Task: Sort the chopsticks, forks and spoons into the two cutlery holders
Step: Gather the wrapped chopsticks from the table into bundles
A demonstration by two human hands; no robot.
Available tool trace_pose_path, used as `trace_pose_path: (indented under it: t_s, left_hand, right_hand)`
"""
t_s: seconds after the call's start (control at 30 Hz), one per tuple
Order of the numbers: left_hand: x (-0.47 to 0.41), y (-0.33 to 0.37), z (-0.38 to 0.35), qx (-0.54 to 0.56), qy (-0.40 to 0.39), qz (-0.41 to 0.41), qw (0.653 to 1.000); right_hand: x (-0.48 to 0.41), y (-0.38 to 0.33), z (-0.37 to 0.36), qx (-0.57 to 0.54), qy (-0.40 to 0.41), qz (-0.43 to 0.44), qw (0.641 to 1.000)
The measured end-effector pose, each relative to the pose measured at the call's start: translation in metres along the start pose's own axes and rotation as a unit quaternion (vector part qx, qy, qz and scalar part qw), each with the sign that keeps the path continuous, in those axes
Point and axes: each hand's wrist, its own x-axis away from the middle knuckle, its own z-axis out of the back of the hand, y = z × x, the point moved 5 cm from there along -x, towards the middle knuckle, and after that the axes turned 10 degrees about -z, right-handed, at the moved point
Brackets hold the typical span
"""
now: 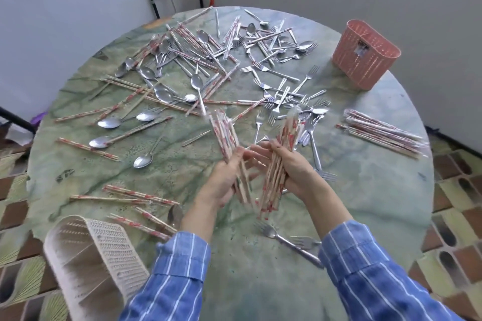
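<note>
- The left hand [224,177] grips a fanned bundle of wrapped chopsticks [225,133], and the right hand [294,168] grips a second bundle [283,154], both just above the tabletop [365,203].
- A stacked chopstick pile [383,135] lies to the right.
- Spoons [109,122] and forks [307,78] lie scattered beyond the hands.
- The pink holder [365,55] stands far right, and the white holder [96,255] is at the near left edge.

You have bare tabletop [370,198] on the near right. Far half is blocked by the cutlery pile [208,65]. A chopstick stack [383,133] lies on the near side of the pink holder [365,55]. Just beyond the white holder [109,245] lie loose chopsticks [135,194]; forks [271,232] lie near centre.
</note>
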Motion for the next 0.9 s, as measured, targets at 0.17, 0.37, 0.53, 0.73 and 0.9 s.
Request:
trace_pose_path:
  t_s: [0.17,0.37,0.53,0.73,0.9]
  left_hand:
    - [-0.004,-0.026,-0.053,-0.020,0.003,-0.016,1.000]
    - [-0.023,-0.061,-0.139,-0.020,0.039,-0.024,0.999]
    - [-0.039,-0.094,-0.207,-0.014,0.071,-0.022,0.997]
    - [-0.043,-0.111,-0.263,0.040,0.067,-0.021,0.997]
    - [-0.051,-0.116,-0.278,0.045,0.090,-0.034,0.994]
  right_hand:
    - [0.019,-0.012,0.030,0.037,0.000,-0.024,0.999]
    - [0.048,-0.039,0.096,0.078,-0.017,-0.050,0.996]
    - [0.065,-0.074,0.168,0.140,0.005,-0.057,0.988]
    - [0.078,-0.112,0.224,0.141,-0.019,-0.054,0.988]
    - [0.080,-0.129,0.246,0.124,-0.017,-0.054,0.991]
